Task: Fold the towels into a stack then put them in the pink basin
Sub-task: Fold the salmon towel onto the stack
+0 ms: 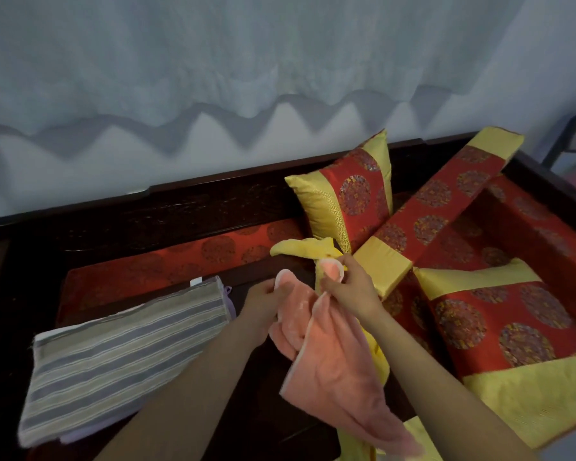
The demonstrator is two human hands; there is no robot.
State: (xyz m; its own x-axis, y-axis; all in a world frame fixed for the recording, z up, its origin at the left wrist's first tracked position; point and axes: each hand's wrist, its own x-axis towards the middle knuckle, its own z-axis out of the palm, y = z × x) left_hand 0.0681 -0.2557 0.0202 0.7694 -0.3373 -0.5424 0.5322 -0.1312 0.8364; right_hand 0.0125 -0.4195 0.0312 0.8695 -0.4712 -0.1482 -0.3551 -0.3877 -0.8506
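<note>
I hold a pink towel [336,367] up by its top edge over the dark wooden seat. My left hand [266,299] pinches one upper corner. My right hand [348,282] grips the other corner, and a yellow towel [300,247] is bunched right behind it and trails down under the pink one. A folded grey striped towel [120,354] lies flat on the seat to the left, on top of a folded lilac towel [80,434] whose edge peeks out. No pink basin is in view.
Red and yellow patterned cushions [350,194] are piled at the right and back. A red seat pad [153,274] lies behind the striped towel. The dark wooden bench back [180,207] runs along a pale curtain [246,78].
</note>
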